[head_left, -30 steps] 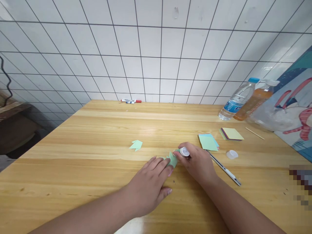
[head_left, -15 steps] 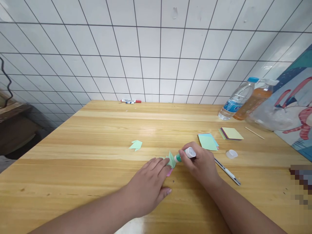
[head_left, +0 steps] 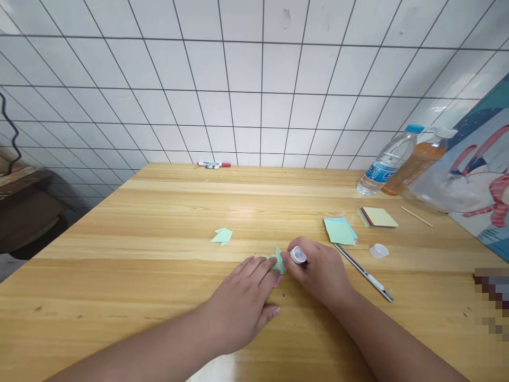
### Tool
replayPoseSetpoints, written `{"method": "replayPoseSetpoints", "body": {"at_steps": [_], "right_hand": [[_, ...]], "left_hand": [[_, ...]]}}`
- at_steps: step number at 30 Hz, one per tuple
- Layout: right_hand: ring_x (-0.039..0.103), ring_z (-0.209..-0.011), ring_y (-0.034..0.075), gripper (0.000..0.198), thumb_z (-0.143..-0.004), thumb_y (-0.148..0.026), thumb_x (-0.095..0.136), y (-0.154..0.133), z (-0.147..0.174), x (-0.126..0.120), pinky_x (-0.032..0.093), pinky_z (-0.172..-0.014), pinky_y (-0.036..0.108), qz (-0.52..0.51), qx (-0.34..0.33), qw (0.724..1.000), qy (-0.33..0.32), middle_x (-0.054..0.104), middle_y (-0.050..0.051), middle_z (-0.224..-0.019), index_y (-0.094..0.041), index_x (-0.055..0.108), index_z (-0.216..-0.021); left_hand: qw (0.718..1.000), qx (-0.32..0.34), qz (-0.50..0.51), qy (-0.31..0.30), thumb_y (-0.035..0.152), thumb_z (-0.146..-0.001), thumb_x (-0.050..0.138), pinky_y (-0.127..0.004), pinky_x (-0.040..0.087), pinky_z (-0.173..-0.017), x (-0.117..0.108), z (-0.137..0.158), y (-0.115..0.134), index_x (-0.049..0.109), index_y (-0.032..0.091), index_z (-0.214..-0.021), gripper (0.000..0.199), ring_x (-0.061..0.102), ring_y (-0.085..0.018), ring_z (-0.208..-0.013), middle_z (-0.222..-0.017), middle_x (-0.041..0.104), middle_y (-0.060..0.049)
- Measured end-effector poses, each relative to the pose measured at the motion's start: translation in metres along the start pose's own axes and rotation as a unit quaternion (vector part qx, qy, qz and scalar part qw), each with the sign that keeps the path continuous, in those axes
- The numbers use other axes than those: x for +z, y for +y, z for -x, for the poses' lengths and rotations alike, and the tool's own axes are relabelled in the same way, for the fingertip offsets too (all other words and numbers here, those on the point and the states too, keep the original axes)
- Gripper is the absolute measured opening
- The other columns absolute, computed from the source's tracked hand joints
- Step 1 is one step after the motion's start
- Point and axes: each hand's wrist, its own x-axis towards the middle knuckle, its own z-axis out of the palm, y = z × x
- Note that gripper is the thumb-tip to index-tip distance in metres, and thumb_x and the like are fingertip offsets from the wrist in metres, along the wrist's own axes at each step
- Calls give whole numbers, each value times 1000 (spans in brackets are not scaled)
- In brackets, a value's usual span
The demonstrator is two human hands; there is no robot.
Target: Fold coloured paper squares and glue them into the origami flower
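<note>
My left hand (head_left: 248, 297) lies flat with its fingers stretched out, pressing a folded green paper piece (head_left: 279, 263) against the table. A bit of pink paper (head_left: 277, 281) shows under the fingertips. Closed around a glue stick (head_left: 298, 255), my right hand (head_left: 320, 268) is just right of the folded piece; the stick's white end faces up and its tip is hidden by the fingers. Another folded green paper shape (head_left: 222, 236) rests on the table to the left. The glue stick's white cap (head_left: 379, 251) sits off to the right.
Beside my right hand lies a utility knife (head_left: 366, 274). Behind it are green and blue paper squares (head_left: 340, 232), a second paper stack (head_left: 379, 217) and a thin wooden stick (head_left: 416, 216). Two bottles (head_left: 377, 175) stand at the back right. Markers (head_left: 213, 165) lie along the wall.
My right hand has moved slightly left with the glue stick, which now stands more upright, close to the folded green paper. The left hand stays in place.
</note>
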Motion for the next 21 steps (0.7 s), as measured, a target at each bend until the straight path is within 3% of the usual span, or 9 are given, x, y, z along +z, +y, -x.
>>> {"method": "replayPoseSetpoints", "body": {"at_steps": [17, 19, 21], "right_hand": [[54, -49, 12, 26, -84, -41, 48, -4, 2, -5, 29, -49, 22, -54, -4, 998, -38, 58, -3, -53, -21, 55, -69], [51, -46, 11, 25, -83, -39, 49, -3, 2, -8, 31, -48, 22, -94, 2, 995, -24, 56, -3, -51, -20, 55, -68], [49, -45, 10, 22, -82, -38, 52, -1, 3, -12, 33, -46, 21, -159, 37, 986, 32, 55, -4, -51, -20, 56, -70]], "left_hand": [[1000, 4, 17, 18, 33, -85, 52, -50, 34, -103, 2, 1, -1, 49, 20, -117, 35, 41, -28, -123, -132, 48, -10], [1000, 5, 17, 16, 34, -85, 51, -51, 33, -104, 1, 1, -2, 49, 20, -118, 36, 40, -28, -124, -133, 47, -10], [1000, 6, 16, 8, 35, -86, 51, -50, 32, -105, 0, -1, -3, 49, 20, -119, 37, 41, -27, -123, -133, 48, -10]]}}
